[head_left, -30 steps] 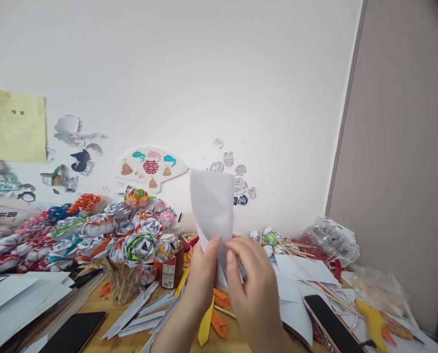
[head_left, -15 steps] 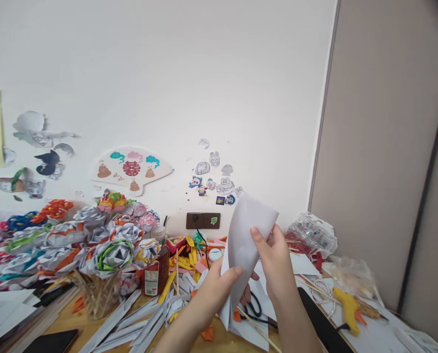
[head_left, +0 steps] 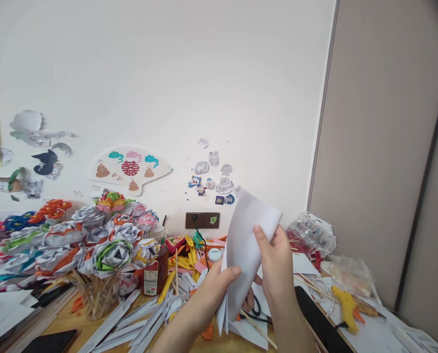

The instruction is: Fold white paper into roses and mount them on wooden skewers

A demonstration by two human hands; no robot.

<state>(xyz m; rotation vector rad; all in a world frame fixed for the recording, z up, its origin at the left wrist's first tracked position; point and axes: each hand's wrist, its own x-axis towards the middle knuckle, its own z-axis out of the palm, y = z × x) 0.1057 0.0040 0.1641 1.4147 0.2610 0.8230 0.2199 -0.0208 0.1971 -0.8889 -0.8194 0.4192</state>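
Note:
Both my hands hold a folded sheet of white paper up above the desk, near the middle of the head view. My left hand pinches its lower edge with thumb and fingers closed on it. My right hand grips the paper's right side higher up, thumb on the front face. The sheet is tilted, with its top corner leaning right and its folded layers showing at the bottom.
Paper flowers on sticks fill the left of the wooden desk. Folded white strips and coloured scraps lie in front. Scissors, a black phone, a yellow glue gun and a wall socket are nearby.
The view swung right and down. The paper has gone from upright to leaning right, and my right hand has shifted up its right edge; over the last half second little moved.

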